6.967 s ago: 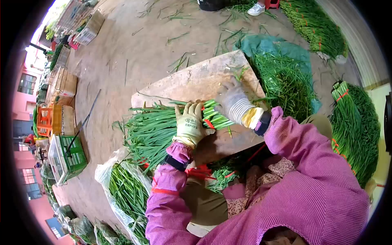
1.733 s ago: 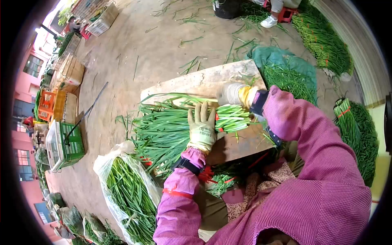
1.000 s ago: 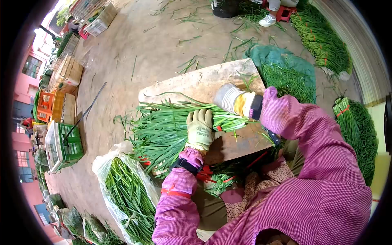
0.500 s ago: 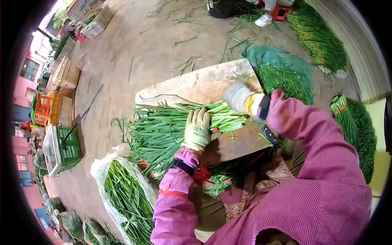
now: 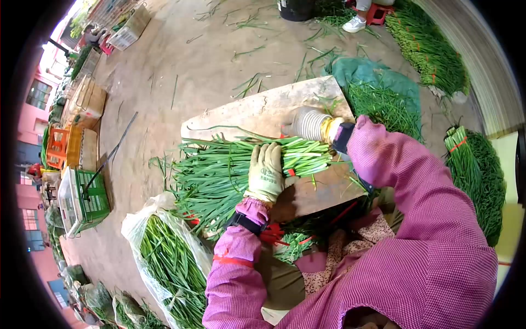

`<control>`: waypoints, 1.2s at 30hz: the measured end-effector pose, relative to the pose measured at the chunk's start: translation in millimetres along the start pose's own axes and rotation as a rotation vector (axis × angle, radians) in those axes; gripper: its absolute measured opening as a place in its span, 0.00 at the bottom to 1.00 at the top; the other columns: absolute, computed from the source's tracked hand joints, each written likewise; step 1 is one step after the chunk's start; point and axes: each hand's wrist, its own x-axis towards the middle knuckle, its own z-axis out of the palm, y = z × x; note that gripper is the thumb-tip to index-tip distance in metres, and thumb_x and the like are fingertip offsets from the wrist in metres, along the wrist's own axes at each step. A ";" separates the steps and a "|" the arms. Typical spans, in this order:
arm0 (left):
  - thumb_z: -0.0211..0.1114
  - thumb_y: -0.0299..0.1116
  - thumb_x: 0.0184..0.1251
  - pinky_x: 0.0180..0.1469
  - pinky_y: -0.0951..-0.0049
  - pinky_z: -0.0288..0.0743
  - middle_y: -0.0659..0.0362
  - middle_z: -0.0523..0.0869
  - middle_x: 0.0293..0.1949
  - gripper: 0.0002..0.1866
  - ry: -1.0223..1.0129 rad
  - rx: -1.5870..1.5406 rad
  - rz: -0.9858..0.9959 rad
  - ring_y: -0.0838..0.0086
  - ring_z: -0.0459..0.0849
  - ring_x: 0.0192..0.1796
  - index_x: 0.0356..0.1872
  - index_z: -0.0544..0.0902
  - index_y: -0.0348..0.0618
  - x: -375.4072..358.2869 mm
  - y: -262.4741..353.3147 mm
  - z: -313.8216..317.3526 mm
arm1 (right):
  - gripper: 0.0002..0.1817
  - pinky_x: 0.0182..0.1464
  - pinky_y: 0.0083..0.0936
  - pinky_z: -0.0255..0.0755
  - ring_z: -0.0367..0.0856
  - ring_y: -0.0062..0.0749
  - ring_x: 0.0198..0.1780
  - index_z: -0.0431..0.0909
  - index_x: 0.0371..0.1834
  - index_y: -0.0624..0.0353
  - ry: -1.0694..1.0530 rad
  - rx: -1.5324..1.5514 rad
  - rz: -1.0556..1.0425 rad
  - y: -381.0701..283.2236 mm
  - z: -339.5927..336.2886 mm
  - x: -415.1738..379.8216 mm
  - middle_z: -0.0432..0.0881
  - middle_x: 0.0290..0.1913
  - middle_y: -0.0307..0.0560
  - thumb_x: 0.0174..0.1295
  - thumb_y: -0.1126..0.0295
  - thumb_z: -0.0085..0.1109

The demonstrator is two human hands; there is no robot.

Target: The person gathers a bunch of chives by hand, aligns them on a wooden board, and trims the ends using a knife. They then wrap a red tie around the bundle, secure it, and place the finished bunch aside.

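1. Floor (image 5: 192, 71), brownish, strewn with loose green blades (image 5: 249, 85).
2. Board (image 5: 241, 112), pale and worn, set in front of the person.
3. Bundle of long greens (image 5: 213, 167), one, laid across the board's near part; leaves fanned past the left end, pale stems (image 5: 309, 156) toward the right; red tie (image 5: 291, 172) at the stems.
4. Left hand (image 5: 266, 171), light glove; palm down on the bundle, fingers extended and side by side, not wrapped round it.
5. Right hand (image 5: 306, 123), grey striped glove, blurred; at the far edge of the stems, apart from the left hand; whether its fingers grip anything cannot be told.
6. Clear plastic bag (image 5: 135, 226), filled with greens, left of the person.
7. Green sheet (image 5: 402, 74), heaped with cut greens, beyond the board's right end.
8. Tied greens (image 5: 430, 52), stacked at upper right.
9. Green crate (image 5: 93, 192), at far left.
10. Another person's white shoe (image 5: 354, 24), near a red stool (image 5: 378, 13).
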 end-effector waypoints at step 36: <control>0.79 0.64 0.30 0.76 0.41 0.46 0.53 0.71 0.70 0.65 -0.383 0.115 -0.141 0.53 0.63 0.75 0.74 0.61 0.44 28.1 14.9 -32.9 | 0.12 0.70 0.33 0.62 0.71 0.46 0.66 0.85 0.50 0.48 -0.061 -0.023 0.105 30.5 32.8 -44.7 0.78 0.62 0.43 0.66 0.65 0.56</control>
